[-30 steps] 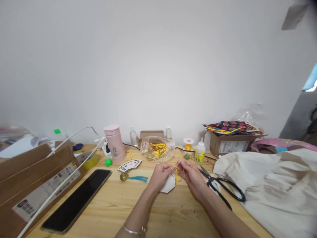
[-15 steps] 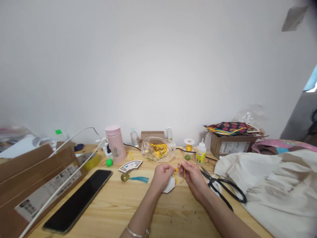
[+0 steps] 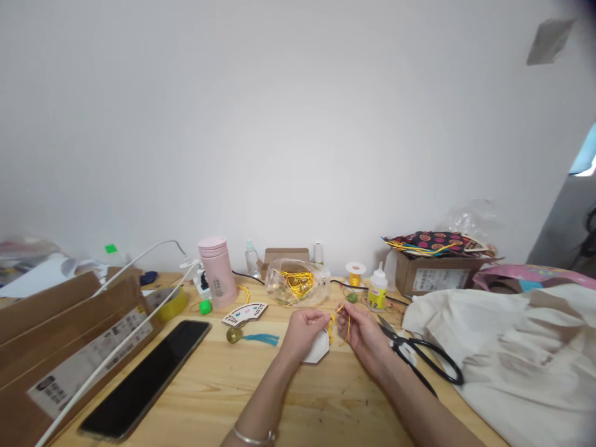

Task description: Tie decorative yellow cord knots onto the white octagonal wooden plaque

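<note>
Wooden counter (image 3: 335, 413), near to far. Dark phone (image 3: 146, 379): is lying flat at left. Black-handled scissors (image 3: 399, 339): are lying at right. Left hand (image 3: 302, 335): grip is pinching yellow cord (image 3: 331, 329) between thumb and forefinger. Right hand (image 3: 365, 332): grip is pinching a strand of the same cord, its end hanging below. White hexagonal piece (image 3: 317, 349): is showing partly beneath the left hand; contact with the counter, cannot tell. Blue tassel (image 3: 261, 339): is lying left of the hands, fan-shaped piece (image 3: 246, 313) behind. Glue bottle (image 3: 377, 292): is standing upright beyond the right hand. Clear bag (image 3: 279, 292): is holding yellow strings (image 3: 298, 280).
</note>
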Tool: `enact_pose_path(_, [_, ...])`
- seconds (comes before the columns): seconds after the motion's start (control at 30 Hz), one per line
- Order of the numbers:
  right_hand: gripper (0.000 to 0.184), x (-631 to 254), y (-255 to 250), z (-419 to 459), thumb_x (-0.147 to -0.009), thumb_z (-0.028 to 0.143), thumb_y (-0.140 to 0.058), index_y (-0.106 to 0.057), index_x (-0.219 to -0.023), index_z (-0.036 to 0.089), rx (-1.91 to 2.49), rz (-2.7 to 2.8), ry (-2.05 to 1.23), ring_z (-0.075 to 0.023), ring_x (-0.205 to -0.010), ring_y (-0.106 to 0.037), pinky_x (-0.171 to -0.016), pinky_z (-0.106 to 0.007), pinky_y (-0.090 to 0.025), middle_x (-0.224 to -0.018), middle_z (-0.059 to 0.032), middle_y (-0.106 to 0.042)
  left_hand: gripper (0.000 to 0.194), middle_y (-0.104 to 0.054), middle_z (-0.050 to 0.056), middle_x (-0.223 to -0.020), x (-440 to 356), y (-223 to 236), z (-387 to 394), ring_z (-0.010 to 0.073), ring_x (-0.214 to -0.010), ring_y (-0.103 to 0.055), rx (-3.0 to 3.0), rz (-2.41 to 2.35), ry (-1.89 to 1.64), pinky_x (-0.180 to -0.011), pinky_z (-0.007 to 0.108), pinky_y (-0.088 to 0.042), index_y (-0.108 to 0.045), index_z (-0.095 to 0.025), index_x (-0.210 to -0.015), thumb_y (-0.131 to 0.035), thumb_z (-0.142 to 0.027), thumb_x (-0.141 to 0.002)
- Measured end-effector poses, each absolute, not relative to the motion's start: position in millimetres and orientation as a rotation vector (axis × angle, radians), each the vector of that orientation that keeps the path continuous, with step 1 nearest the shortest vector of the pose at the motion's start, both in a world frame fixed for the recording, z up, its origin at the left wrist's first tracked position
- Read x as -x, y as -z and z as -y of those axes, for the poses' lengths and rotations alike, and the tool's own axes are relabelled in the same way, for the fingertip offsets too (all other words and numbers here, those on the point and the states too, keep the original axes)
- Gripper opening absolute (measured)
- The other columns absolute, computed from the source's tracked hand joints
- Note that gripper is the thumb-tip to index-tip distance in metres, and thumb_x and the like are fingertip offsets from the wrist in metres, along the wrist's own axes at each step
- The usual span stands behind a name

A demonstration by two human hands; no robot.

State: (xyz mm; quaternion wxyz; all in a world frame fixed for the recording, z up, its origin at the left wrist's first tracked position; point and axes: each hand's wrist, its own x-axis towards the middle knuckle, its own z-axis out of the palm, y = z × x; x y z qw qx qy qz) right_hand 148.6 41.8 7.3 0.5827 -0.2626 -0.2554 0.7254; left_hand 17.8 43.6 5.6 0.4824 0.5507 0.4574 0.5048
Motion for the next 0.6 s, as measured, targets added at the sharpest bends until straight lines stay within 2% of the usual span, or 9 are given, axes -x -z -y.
enact_pose_path(0.3, [0.014,-142.1,-9.0,-37.5,-0.056,0.024,-0.064,-0.059,-0.052,0.012,0.656,0.73,-1.622,-0.0045,-0.041,-0.041,-0.042,-0.016,-0.034,-0.043,0.0032,-0.049,0.018,-0.056,0.0,-0.046,-22.6,-11.5,-40.0,0.0097,-0.043,-0.044,-1.437,-1.245,-1.251,-0.042,0.02,-0.031,-0.062,-0.01,-0.052,-0.06,-0.028,-0.055])
enact_pose_path(0.43, [0.009,-143.2,-10.2,-36.2,-0.058,0.022,-0.062,-0.06,-0.055,0.013,0.662,0.679,-1.594,-0.0043,-0.04,-0.04,-0.041,-0.017,-0.033,-0.047,0.0031,-0.051,0.02,-0.054,-0.001,-0.043,-26.0,-9.5,-39.6,0.0096,-0.039,-0.043,-1.397,-1.245,-1.242,-0.04,0.02,-0.031,-0.063,-0.01,-0.053,-0.059,-0.03,-0.056])
enact_pose_path(0.6, [0.003,-148.6,-12.4,-38.2,-0.061,0.019,-0.06,-0.059,-0.062,0.016,0.655,0.479,-1.739,-0.0027,-0.038,-0.041,-0.041,-0.015,-0.037,-0.051,0.0042,-0.053,0.025,-0.058,0.001,-0.048,-23.3,-7.9,-39.6,0.0099,-0.041,-0.045,-1.323,-1.135,-1.22,-0.04,0.02,-0.031,-0.065,-0.009,-0.063,-0.061,-0.032,-0.055])
